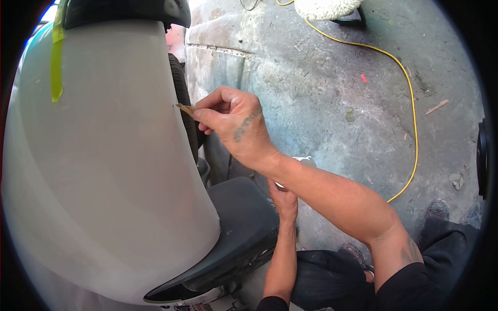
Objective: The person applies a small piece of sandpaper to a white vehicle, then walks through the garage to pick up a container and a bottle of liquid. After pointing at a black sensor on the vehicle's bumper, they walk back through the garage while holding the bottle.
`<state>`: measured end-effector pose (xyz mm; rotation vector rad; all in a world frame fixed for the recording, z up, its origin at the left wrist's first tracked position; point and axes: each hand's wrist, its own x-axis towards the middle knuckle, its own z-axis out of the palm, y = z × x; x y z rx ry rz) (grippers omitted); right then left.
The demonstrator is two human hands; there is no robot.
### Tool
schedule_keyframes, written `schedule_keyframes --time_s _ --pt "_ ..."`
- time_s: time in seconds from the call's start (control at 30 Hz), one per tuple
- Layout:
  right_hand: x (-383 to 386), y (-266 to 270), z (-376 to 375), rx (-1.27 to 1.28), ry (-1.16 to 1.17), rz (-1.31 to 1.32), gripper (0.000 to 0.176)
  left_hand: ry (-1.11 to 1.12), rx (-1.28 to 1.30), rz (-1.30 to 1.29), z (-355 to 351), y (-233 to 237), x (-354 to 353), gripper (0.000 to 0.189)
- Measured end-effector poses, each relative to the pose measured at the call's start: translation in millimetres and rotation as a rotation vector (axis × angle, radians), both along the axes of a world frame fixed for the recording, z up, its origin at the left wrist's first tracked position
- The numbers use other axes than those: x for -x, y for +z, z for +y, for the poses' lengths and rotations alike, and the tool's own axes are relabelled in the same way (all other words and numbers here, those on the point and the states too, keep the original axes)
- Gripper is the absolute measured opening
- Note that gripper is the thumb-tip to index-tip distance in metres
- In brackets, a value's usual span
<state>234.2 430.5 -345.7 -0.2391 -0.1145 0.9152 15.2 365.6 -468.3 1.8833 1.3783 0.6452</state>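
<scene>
My right hand (231,122) pinches a small tan strip (185,109), thin and pointed, its exact kind not clear. The strip's tip is at the right edge of a smooth grey vehicle body panel (104,135), beside a tiny dark spot. Behind my right forearm, my left hand (284,201) is closed round something with a white edge, mostly hidden by the forearm. A black tyre (179,85) shows just past the panel edge, under my right fingers.
Yellow-green tape (56,70) hangs on the panel's upper left. A black plastic part (238,212) juts out below the panel. A yellow cable (413,114) curves over the stained concrete floor (332,93). At the top stands a fluffy white-covered seat (324,8).
</scene>
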Motion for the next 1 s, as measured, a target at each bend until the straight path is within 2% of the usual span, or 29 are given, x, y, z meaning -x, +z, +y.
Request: schedule_keyframes --time_s 1.0 --pt "0.4 -1.8 0.4 0.007 0.037 -0.012 0.010 -0.032 -0.027 -0.046 -0.3 0.5 -7.0 0.079"
